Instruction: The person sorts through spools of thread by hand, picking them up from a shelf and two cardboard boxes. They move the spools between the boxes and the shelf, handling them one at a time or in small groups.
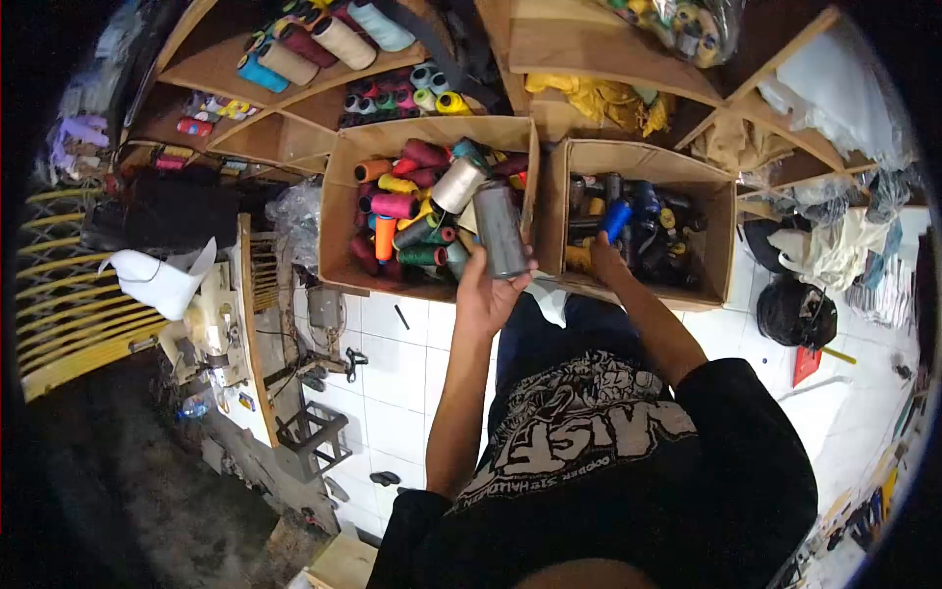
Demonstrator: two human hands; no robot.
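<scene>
Sorting through two boxes of thread, centre of frame

The left hand (pixel 488 290) has its fingers clamped round the base of a grey thread cone (pixel 500 231), held upright over the left box (pixel 339 187), probably to keep the winding clean. The right hand (pixel 601 260) digs into the right box (pixel 721 245) beside a blue spool (pixel 615 218); whether its fingers grip anything I cannot tell.

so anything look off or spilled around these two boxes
Nothing looks spilled or broken. The spools in the left box lie jumbled at all angles, but inside it. The left hand holds a grey cone over them; the right hand is down in the right box by a blue spool.
</scene>
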